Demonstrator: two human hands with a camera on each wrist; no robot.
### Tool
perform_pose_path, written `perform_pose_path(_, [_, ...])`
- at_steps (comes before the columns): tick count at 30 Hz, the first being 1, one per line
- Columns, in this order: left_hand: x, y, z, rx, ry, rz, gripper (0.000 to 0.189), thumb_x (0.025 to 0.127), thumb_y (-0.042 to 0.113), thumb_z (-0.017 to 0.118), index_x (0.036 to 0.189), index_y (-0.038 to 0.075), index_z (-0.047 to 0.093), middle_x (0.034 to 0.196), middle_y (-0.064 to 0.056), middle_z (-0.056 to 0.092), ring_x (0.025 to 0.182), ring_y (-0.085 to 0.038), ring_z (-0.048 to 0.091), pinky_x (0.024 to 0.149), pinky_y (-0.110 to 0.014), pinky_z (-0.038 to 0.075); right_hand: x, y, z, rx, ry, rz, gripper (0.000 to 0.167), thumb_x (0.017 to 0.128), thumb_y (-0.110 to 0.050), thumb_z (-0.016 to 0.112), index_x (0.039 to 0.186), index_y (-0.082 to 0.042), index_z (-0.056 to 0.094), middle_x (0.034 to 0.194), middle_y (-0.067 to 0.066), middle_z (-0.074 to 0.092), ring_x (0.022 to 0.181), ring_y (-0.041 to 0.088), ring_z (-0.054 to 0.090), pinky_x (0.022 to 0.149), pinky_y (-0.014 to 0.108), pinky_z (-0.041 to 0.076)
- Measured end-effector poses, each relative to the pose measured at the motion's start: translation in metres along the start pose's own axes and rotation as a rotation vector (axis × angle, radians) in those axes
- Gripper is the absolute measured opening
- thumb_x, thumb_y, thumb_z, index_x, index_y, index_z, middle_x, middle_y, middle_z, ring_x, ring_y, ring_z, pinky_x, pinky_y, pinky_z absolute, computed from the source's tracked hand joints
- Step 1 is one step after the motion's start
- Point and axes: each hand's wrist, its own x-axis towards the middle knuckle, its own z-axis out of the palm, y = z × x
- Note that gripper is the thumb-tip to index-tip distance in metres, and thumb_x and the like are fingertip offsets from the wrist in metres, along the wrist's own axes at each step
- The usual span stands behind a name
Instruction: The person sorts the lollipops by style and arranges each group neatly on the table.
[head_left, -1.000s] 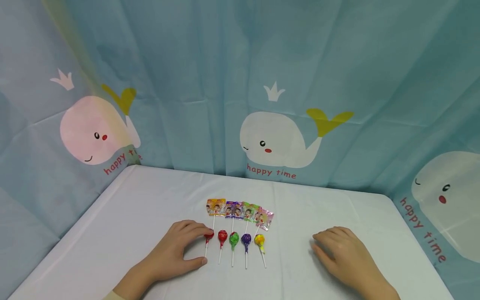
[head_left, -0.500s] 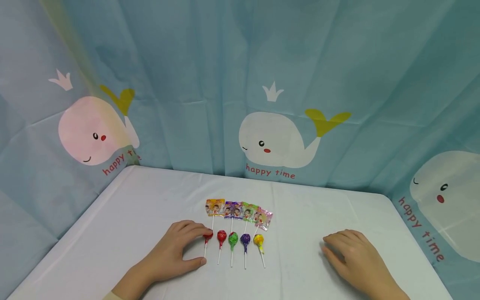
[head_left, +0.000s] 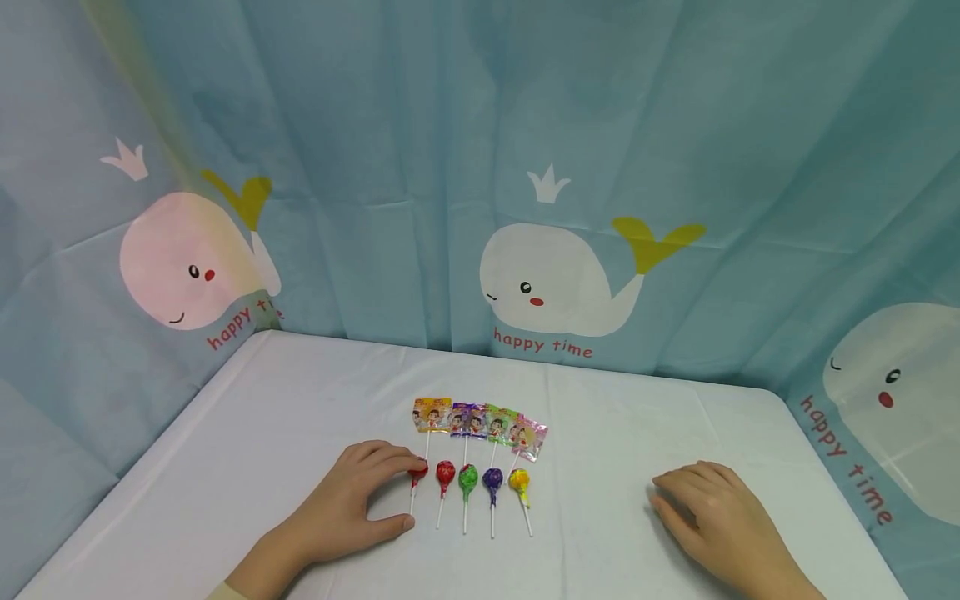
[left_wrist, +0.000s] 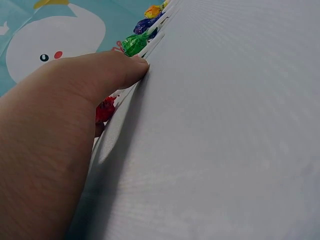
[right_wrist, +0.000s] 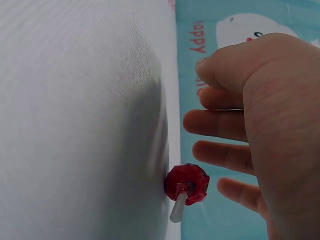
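My left hand (head_left: 356, 504) reaches in from the left, its fingertips at the head of the leftmost red lollipop (head_left: 413, 487). Its thumb lies apart, near that lollipop's stick. In the left wrist view a red lollipop (left_wrist: 105, 109) shows partly behind the thumb. Beside it in the row lie another red lollipop (head_left: 446, 474), a green one (head_left: 468, 477), a purple one (head_left: 492, 478) and a yellow one (head_left: 519, 481). My right hand (head_left: 723, 525) hovers low on the right, fingers loosely bent and holding nothing. A red lollipop (right_wrist: 186, 184) shows below its fingers in the right wrist view, hidden from the head view.
Behind the row lie several flat-wrapped lollipops: an orange one (head_left: 432, 414), a purple one (head_left: 468, 420), a green one (head_left: 498, 423) and a pink one (head_left: 529, 438). The white-covered table (head_left: 622, 417) meets a blue whale-print curtain (head_left: 375, 275) at the back and sides.
My right hand has moved to the right, away from the row, and slightly nearer to me. The left hand and the lollipops in the head view stay as they were.
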Motion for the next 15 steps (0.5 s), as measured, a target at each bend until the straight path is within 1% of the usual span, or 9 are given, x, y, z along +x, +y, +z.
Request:
perform_pose_path(7, [-0.0004, -0.0001, -0.0001, 0.001, -0.001, 0.0, 0.066, 0.086, 0.05, 0.091, 0.146, 0.045, 0.065, 0.147, 0.027, 0.058, 0.139, -0.011, 0.047, 0.115, -0.052, 0.041, -0.0006, -0.001, -0.0003, -0.001, 0.0, 0.006, 0.025, 0.081, -0.021, 0.091, 0.104, -0.015, 0.083, 0.103, -0.009, 0.078, 0.094, 0.016, 0.072, 0.099, 0.045, 0.049])
perform_pose_path(15, [-0.0001, 0.0008, -0.0005, 0.0, -0.002, -0.005, 0.065, 0.085, 0.049, 0.091, 0.145, 0.045, 0.065, 0.147, 0.027, 0.058, 0.139, -0.012, 0.048, 0.114, -0.053, 0.042, -0.0008, -0.0006, 0.0, 0.006, 0.001, 0.007, 0.025, 0.081, -0.02, 0.091, 0.103, -0.014, 0.083, 0.103, -0.01, 0.078, 0.094, 0.016, 0.072, 0.099, 0.042, 0.047])
